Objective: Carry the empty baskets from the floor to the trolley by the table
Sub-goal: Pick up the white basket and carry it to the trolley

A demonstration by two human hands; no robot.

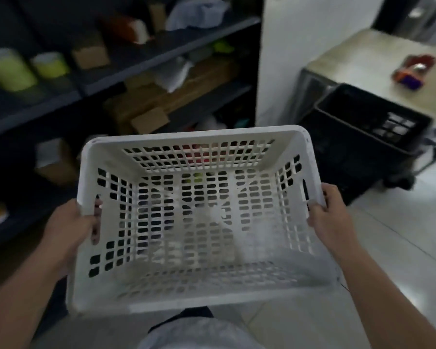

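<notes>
An empty white plastic basket [202, 137] with slotted walls and floor fills the middle of the view, held level in front of me above the floor. My left hand [69, 224] grips its left rim at the handle slot. My right hand [330, 217] grips the right rim at the matching slot. To the upper right a black basket [358, 122] sits on a dark trolley, right beside a steel table [363, 54]. The trolley's frame is mostly hidden in shadow under the black basket.
A dark shelving unit [136, 61] with tape rolls, cardboard boxes and bags stands along the left. A white pillar [300, 46] rises between shelves and table. A red and purple object [413, 71] lies on the table. Pale floor tiles [400, 248] stretch to the right.
</notes>
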